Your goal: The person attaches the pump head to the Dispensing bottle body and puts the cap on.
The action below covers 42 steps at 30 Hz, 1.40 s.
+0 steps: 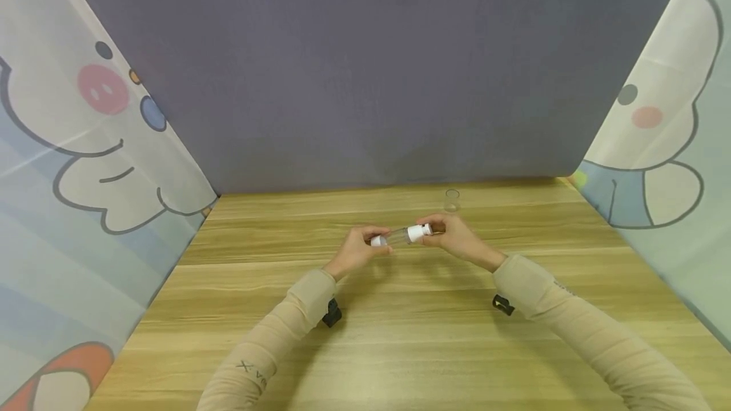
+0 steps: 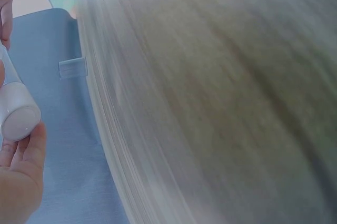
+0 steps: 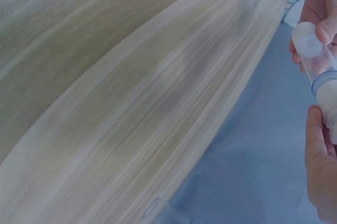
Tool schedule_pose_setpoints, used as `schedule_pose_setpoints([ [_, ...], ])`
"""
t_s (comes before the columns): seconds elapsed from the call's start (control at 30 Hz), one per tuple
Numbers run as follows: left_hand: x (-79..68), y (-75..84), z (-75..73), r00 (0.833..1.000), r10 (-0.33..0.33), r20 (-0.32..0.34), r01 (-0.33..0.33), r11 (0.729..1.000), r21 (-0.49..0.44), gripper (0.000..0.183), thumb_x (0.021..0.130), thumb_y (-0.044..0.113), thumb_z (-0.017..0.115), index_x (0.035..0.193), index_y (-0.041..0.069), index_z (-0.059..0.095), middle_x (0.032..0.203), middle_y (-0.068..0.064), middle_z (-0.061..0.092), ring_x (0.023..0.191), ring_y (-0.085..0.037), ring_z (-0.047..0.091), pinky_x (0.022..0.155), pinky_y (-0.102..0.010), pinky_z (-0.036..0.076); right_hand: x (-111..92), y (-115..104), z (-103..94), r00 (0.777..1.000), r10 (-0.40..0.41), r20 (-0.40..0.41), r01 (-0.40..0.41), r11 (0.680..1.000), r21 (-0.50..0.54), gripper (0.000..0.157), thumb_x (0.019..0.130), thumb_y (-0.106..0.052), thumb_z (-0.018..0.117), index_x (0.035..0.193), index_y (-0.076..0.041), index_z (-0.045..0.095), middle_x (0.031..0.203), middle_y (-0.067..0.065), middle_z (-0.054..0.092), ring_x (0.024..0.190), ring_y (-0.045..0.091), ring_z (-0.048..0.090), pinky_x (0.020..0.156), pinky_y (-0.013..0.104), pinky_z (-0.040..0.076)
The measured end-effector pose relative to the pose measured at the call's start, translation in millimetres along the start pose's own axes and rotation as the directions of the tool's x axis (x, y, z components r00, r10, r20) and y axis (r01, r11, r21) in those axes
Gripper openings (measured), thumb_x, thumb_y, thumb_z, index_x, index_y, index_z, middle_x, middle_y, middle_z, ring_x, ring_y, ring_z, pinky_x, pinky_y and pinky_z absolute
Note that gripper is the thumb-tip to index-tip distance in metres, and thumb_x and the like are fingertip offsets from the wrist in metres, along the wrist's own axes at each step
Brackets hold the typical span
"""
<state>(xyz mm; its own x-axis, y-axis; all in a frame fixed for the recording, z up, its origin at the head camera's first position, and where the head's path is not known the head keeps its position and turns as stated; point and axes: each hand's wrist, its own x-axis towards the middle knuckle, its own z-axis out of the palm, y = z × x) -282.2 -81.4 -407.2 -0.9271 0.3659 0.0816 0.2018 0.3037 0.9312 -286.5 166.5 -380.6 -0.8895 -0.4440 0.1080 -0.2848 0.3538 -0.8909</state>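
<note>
A small clear pump bottle with a white base and a white collar and top is held tilted above the wooden table. My left hand grips it by the white base end, thumb on the near side and fingers on the far side. At the other end, my right hand pinches the white top between thumb and fingers. The flat round base faces the left wrist camera. In the right wrist view, the clear body shows between the two hands. Behind the right hand, a clear cap stands on the table.
The wooden table reaches back to a grey panel. Cartoon-printed sheets stand along the left and right sides. Black mounts, one on the left wrist and one on the right wrist, hang below the sleeves.
</note>
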Motion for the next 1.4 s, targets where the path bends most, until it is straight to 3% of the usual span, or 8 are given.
schedule_pose_setpoints([
  [0.2,-16.1,28.3,-1.4,1.0,0.01,0.012,-0.01,1.0,-0.009,0.043,0.09,-0.001,0.072,0.129,-0.013,0.06,0.129,-0.032,0.059,0.105,-0.031,0.063,0.087,-0.031,0.054,-1.0,-1.1,0.2,1.0,0.025,-0.01,-0.025,1.0,-0.011,0.04,0.093,-0.003,0.07,0.128,0.015,0.058,0.121,0.029,0.06,0.111,0.04,0.062,0.085,0.034,0.057],
  [0.37,-15.0,28.0,-2.1,1.0,0.013,0.007,-0.013,1.0,-0.004,0.041,0.091,-0.001,0.072,0.129,-0.012,0.061,0.128,-0.03,0.06,0.103,-0.028,0.063,0.086,-0.032,0.055,0.9,-1.6,0.4,1.0,0.011,-0.012,-0.012,1.0,-0.024,0.041,0.094,-0.006,0.07,0.126,0.015,0.058,0.116,0.027,0.064,0.107,0.036,0.064,0.085,0.036,0.057],
  [0.57,-14.1,27.1,-1.4,1.0,0.023,0.004,-0.023,1.0,0.008,0.041,0.09,0.0,0.073,0.128,-0.012,0.061,0.127,-0.027,0.061,0.106,-0.032,0.063,0.088,-0.033,0.055,1.4,-1.0,0.2,1.0,0.023,-0.015,-0.023,0.999,-0.046,0.04,0.094,-0.01,0.071,0.126,0.013,0.061,0.112,0.024,0.065,0.102,0.033,0.065,0.084,0.038,0.057],
  [0.8,-14.1,30.8,-0.6,1.0,0.013,0.01,-0.013,1.0,0.006,0.04,0.091,-0.001,0.072,0.128,-0.012,0.061,0.128,-0.029,0.06,0.107,-0.032,0.063,0.09,-0.035,0.054,0.2,0.5,-1.9,0.998,0.06,-0.02,-0.061,0.997,-0.045,0.043,0.095,-0.014,0.071,0.129,0.011,0.06,0.12,0.025,0.061,0.109,0.037,0.063,0.09,0.048,0.055],
  [0.87,-13.2,30.1,-0.6,1.0,0.009,0.01,-0.009,1.0,0.004,0.04,0.09,-0.002,0.072,0.128,-0.012,0.062,0.128,-0.029,0.061,0.107,-0.031,0.063,0.09,-0.034,0.054,0.4,1.0,-2.5,0.998,0.058,-0.017,-0.059,0.997,-0.055,0.044,0.096,-0.014,0.07,0.13,0.011,0.059,0.122,0.026,0.061,0.111,0.039,0.062,0.09,0.048,0.055],
  [1.1,6.7,-7.1,1.0,1.0,0.005,0.003,-0.005,1.0,0.009,0.043,0.09,0.0,0.073,0.13,-0.009,0.062,0.129,-0.027,0.06,0.108,-0.031,0.063,0.088,-0.034,0.055,1.3,2.0,-3.2,0.999,0.049,-0.013,-0.05,0.996,-0.068,0.043,0.096,-0.013,0.069,0.129,0.012,0.059,0.12,0.025,0.061,0.109,0.038,0.063,0.091,0.051,0.054],
  [1.4,6.7,-12.9,1.1,1.0,0.021,-0.006,-0.022,1.0,-0.012,0.044,0.089,0.008,0.078,0.13,-0.004,0.064,0.128,-0.022,0.062,0.107,-0.028,0.063,0.089,-0.034,0.054,1.3,1.8,-3.0,0.999,0.045,-0.007,-0.045,0.997,-0.061,0.043,0.096,-0.012,0.069,0.13,0.013,0.058,0.117,0.024,0.063,0.107,0.036,0.064,0.092,0.053,0.053],
])
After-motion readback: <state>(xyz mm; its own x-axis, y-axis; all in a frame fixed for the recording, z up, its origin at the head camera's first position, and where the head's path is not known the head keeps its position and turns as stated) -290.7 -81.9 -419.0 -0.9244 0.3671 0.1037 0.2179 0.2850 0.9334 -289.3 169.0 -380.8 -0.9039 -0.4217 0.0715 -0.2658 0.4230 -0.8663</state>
